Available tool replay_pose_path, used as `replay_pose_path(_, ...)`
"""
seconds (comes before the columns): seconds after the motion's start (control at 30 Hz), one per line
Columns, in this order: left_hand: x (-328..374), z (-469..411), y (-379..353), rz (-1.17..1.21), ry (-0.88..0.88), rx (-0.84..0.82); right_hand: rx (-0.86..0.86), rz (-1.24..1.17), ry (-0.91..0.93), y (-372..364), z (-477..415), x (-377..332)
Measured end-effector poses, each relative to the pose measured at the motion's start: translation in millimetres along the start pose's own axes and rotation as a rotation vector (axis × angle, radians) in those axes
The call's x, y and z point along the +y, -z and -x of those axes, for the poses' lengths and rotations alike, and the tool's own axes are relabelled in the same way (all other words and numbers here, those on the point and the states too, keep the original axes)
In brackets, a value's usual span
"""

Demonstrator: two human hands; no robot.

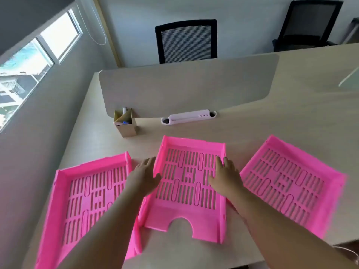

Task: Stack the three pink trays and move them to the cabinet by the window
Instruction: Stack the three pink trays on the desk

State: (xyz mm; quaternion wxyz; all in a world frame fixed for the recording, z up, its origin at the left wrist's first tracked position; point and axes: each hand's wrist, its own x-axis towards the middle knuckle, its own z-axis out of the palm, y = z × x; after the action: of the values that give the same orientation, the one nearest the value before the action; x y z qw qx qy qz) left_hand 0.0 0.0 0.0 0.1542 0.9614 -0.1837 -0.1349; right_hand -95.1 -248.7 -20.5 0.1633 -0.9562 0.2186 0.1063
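Three pink trays lay side by side on the desk (272, 121), none stacked: left tray (87, 200), middle tray (186, 183) and right tray (291, 181). In the head view, the left hand (145, 175) gripped the middle tray's left wall, thumb inside and fingers outside; the right hand (225, 175) held the right wall, fingers spread over the slotted floor. The middle tray's near-left corner appeared to overlap the left tray. Judged risk: a lift could snag that edge and drag the left tray. No cabinet was visible.
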Motion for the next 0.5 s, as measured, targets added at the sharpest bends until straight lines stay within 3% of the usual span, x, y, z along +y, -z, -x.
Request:
replay_pose_path(0.1, -5.7, 6.0, -19.4, 0.081, -0.005, -0.057, -0.043, 0.008, -0.057, -22.1, 13.4, 1.5)
replay_pose_path(0.2, -8.7, 12.3, -41.3, 0.123, 0.036, -0.129, 0.060, 0.057, -0.025, -44.6, 21.7, 12.0)
replay_pose_path(0.5, 20.6, 43.8, -79.3, 0.296, 0.207, -0.059, 0.069, 0.222, 0.099, -34.6, 8.9, 65.9)
